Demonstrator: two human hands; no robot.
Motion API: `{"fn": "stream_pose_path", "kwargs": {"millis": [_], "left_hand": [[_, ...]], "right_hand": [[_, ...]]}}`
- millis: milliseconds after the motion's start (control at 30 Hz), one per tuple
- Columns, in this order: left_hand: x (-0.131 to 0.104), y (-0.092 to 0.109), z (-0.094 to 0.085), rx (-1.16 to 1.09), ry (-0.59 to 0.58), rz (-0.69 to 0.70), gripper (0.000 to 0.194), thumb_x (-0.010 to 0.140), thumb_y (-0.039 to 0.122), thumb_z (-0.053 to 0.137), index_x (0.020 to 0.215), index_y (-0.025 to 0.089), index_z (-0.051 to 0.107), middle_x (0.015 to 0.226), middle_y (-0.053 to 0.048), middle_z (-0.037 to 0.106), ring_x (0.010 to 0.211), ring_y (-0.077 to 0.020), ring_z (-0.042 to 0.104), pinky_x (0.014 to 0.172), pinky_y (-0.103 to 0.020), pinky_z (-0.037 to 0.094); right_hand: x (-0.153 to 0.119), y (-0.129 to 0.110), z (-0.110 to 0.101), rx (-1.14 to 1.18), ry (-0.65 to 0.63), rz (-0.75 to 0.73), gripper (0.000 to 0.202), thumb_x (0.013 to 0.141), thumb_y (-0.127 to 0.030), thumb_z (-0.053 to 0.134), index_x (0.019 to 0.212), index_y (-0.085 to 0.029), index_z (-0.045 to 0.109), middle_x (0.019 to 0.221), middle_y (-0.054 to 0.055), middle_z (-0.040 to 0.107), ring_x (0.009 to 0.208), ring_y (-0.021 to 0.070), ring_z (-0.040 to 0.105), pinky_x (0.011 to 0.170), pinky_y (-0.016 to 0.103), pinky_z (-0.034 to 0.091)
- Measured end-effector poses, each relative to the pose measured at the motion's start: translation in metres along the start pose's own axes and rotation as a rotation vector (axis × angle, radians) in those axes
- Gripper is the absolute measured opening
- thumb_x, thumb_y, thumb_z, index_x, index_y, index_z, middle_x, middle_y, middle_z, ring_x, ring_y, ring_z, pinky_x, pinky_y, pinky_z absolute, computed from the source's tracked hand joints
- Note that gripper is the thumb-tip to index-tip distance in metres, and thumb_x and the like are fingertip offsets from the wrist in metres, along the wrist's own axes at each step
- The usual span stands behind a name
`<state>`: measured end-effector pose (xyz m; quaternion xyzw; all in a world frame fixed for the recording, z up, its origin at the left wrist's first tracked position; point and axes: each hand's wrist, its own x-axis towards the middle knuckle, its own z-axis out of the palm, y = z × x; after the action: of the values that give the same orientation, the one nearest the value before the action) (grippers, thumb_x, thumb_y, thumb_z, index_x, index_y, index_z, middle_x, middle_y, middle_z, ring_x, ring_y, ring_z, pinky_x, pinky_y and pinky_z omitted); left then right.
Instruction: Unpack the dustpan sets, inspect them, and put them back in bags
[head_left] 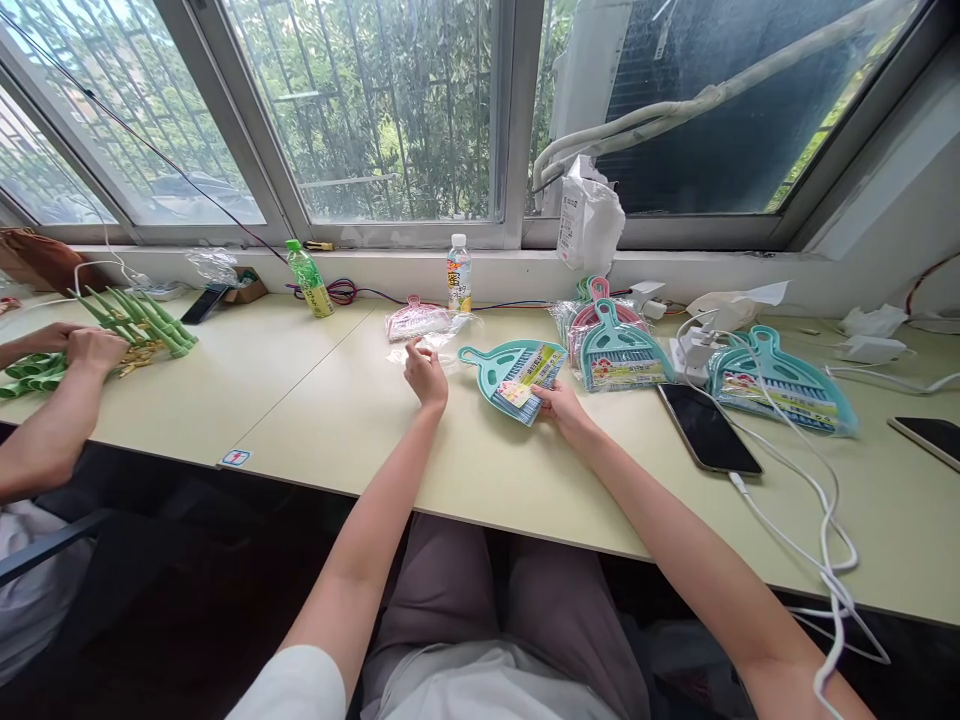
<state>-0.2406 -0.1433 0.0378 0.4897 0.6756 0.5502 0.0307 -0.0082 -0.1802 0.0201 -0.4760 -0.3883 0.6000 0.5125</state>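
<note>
My right hand (566, 412) grips the lower edge of a teal toy-sized dustpan (491, 368), which is tilted over the table. A printed card (529, 380) lies across it, in front of what looks like a blue brush. My left hand (426, 380) is raised to the left of the dustpan, its fingers curled together; what they hold, if anything, is too small to make out. Just behind it lies clear plastic film (442, 335), with a pink dustpan (416, 318) beside it.
Wrapped dustpan sets (619, 350) stand at the right, with another teal set (784, 385) farther along. A phone (709, 428) charges on white cables (825, 520). Bottles (459, 275) line the back. At the left, a co-worker's hands (94, 350) touch green bamboo-like stalks (146, 322).
</note>
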Motion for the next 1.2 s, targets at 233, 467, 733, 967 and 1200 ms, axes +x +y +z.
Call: {"fn": "stream_pose_path", "kwargs": {"millis": [233,467,733,967,1200], "left_hand": [[-0.004,-0.004,0.013,-0.133,-0.118,0.304,0.027,0.089,0.005,0.041,0.107,0.020,0.055,0.092,-0.006,0.058,0.089,-0.0192,0.056,0.084,-0.033,0.044],[-0.020,0.003,0.017,-0.045,-0.354,0.583,0.028,0.089,0.004,0.040,0.095,0.021,0.061,0.094,-0.007,0.059,0.093,-0.0215,0.055,0.086,-0.036,0.044],[-0.016,0.000,0.016,-0.132,-0.274,0.587,0.031,0.092,0.007,0.036,0.111,0.020,0.057,0.094,-0.007,0.055,0.094,-0.0208,0.053,0.087,-0.035,0.045],[-0.019,0.004,0.014,-0.220,-0.328,0.605,0.029,0.093,0.011,0.038,0.118,0.022,0.050,0.091,-0.005,0.055,0.089,-0.0172,0.055,0.082,-0.031,0.046],[-0.038,0.022,0.006,-0.065,-0.231,0.687,0.023,0.094,0.022,0.048,0.116,0.023,0.053,0.115,-0.009,0.061,0.117,-0.0227,0.053,0.111,-0.045,0.030]], "right_hand": [[-0.005,0.000,0.002,-0.017,-0.111,-0.010,0.017,0.077,-0.014,0.067,0.094,-0.016,0.066,0.093,0.009,0.075,0.077,0.0212,0.072,0.067,0.031,0.061],[-0.001,0.002,0.002,0.125,0.087,-0.060,0.012,0.080,-0.012,0.062,0.090,-0.018,0.064,0.091,0.006,0.075,0.084,0.0207,0.072,0.074,0.034,0.063],[-0.002,0.005,0.002,0.126,0.020,-0.081,0.015,0.076,-0.016,0.069,0.090,-0.019,0.064,0.094,0.007,0.075,0.088,0.0241,0.072,0.079,0.040,0.063],[-0.004,0.007,0.006,0.106,-0.082,-0.075,0.022,0.073,-0.019,0.071,0.094,-0.017,0.066,0.098,0.010,0.075,0.088,0.0261,0.072,0.080,0.042,0.062],[0.000,0.007,0.001,0.197,0.012,-0.145,0.022,0.074,-0.020,0.070,0.095,-0.021,0.063,0.098,0.005,0.074,0.093,0.0236,0.071,0.083,0.041,0.062]]}}
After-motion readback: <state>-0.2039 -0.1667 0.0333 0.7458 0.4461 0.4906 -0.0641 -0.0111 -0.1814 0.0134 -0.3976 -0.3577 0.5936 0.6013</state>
